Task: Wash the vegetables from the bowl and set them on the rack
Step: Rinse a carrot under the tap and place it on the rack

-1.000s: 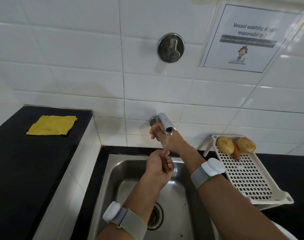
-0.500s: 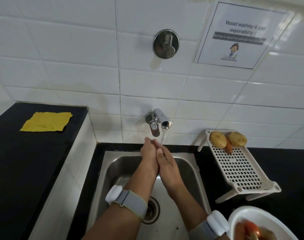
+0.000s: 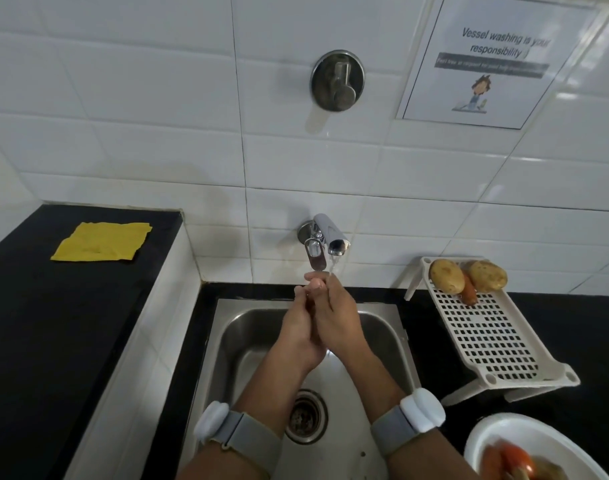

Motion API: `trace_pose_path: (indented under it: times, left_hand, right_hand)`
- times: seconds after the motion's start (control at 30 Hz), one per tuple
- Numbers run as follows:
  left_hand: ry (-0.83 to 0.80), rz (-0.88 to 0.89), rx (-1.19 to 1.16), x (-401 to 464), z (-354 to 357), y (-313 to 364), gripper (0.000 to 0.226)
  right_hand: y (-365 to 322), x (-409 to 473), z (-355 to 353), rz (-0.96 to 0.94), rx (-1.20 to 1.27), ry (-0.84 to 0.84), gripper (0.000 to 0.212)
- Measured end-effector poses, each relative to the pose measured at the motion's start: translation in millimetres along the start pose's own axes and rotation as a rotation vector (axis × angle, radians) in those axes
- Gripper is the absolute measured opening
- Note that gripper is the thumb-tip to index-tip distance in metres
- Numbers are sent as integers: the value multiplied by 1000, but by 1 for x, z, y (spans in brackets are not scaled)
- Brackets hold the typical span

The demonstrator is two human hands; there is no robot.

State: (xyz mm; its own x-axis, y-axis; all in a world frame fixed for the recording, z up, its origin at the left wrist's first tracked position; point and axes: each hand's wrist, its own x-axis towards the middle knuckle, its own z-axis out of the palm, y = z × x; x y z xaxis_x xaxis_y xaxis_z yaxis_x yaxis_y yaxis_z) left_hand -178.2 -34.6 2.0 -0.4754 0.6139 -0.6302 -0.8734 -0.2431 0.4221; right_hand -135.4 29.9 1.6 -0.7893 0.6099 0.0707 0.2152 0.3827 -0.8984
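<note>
**Brown potatoes on the rack, hands under the tap**

Brown-skinned, two potatoes (image 3: 446,275) (image 3: 488,276) lie at the far end of the white slotted rack (image 3: 486,337), with an orange carrot (image 3: 469,292) wedged between them and touching both. The rack stands on the black counter (image 3: 434,341) just right of the steel sink (image 3: 247,337). At the lower right corner a white bowl (image 3: 483,441) holds a red tomato (image 3: 516,460) and other blurred vegetables.

Over the sink, the left hand (image 3: 297,327) and right hand (image 3: 339,317) are pressed together palm to palm, fingers pointing away towards the wall. Whether either grip has anything between the palms cannot be told. A thin stream of water falls from the tap (image 3: 332,235) onto the fingertips (image 3: 315,282). Each wrist wears a grey band with a white pod.

A yellow cloth (image 3: 102,241) lies flat on the raised counter at left. A paper notice (image 3: 493,60) is stuck to the white tiles.
</note>
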Motion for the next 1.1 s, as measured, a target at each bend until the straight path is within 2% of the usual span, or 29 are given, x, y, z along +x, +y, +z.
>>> trace_pose_path:
  times: [0.1,0.2,0.27,0.4,0.5,0.53,0.7,0.77,0.83,0.93,1.0,1.1]
  left_hand:
    - [6,5,19,4,-4,4,48]
    - [14,-33,177,2,-4,5,56]
    - [30,-52,234,1,-2,3,57]
    - [132,-27,115,2,-3,1,52]
    - [152,-55,106,3,-8,1,53]
    - [154,-56,113,3,-9,1,52]
    - [145,-28,116,3,-12,2,46]
    - [142,-25,118,3,-13,2,44]
    - [144,-16,125,3,-13,3,42]
    - [141,-2,130,4,-13,5,40]
    - [134,0,135,4,-13,6,40]
    - [110,22,156,-2,-9,6,39]
  right_hand:
    - [8,1,4,23,79,-164,30]
    - [4,4,-7,83,191,-55,24]
    - [-3,5,-13,57,187,10,17]
    - [-12,7,-6,-12,201,1,4]
    - [-13,8,-1,-47,203,44,6]
    - [-13,8,0,-50,187,53,9]
    - [-13,5,7,36,135,69,58]
    - [-10,5,8,79,182,83,66]
    - [-7,4,7,86,217,78,60]
    - [-7,3,3,63,181,-13,28]
    - [-7,2,2,29,129,-59,30]
    - [-13,3,2,-12,43,41,13]
